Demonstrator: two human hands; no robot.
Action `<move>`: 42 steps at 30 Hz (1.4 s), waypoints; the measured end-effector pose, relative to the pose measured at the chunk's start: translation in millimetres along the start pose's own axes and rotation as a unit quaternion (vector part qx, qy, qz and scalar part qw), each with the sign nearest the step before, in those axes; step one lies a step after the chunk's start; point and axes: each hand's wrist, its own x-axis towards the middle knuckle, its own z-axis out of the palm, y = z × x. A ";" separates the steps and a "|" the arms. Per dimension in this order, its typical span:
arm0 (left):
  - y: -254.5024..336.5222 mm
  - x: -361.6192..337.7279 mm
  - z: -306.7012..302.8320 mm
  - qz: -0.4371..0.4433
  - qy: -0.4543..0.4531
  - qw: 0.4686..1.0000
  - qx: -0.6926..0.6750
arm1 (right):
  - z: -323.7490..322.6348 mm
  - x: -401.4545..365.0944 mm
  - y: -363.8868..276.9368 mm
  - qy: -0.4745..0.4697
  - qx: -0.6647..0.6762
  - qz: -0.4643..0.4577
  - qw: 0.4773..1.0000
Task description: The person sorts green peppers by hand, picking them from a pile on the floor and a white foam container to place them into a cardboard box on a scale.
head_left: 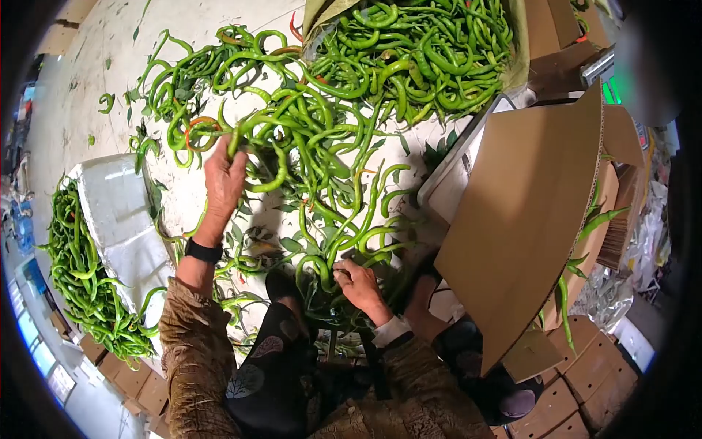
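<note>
Long, curly green chili peppers (307,132) lie in a loose pile across the pale surface before me, with leaves and a few red peppers mixed in. At the pile's left side, my left hand (225,175) is closed on a green chili pepper (235,139) between thumb and fingers. Lower down, close to my knees, my right hand (360,287) has its fingers curled in among the peppers at the near edge. Whatever those fingers hold, if anything, is hidden. More green peppers (316,271) lie just left of that hand.
An open sack (518,44) full of green peppers lies at the top. On the left, peppers (80,271) sit beyond a white foam block (117,212). A cardboard box (523,212) with raised flaps stands at my right, peppers poking out. Stacked cartons (599,366) are at lower right.
</note>
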 end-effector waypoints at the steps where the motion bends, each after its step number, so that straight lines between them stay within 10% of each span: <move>1: -5.4 -5.9 7.3 -0.050 -0.028 0.998 -0.020 | 0.0 0.7 -3.3 -0.010 0.008 0.016 1.000; 4: -30.7 -29.0 51.7 0.123 -0.088 0.987 0.051 | -1.3 0.0 -9.7 -0.026 0.010 0.040 0.999; 15: -36.1 -46.4 62.1 0.316 -0.219 0.842 0.379 | 6.4 -0.9 15.0 -0.032 0.062 0.094 0.993; 26: 4.7 3.9 82.0 0.161 -0.383 0.749 0.516 | 4.1 -1.6 3.4 -0.040 0.053 0.061 0.996; 30: 16.8 -13.5 45.4 0.298 -0.190 0.844 0.404 | -5.6 -2.7 -8.0 -0.042 0.082 0.076 0.993; 35: 45.9 -41.3 -36.7 0.081 -0.231 0.963 0.115 | -14.8 -7.3 -33.3 -0.020 0.091 0.049 0.994; 42: 99.7 -65.0 -112.7 -0.089 -0.188 0.955 -0.211 | -7.9 -36.3 -59.9 0.019 0.072 -0.073 0.995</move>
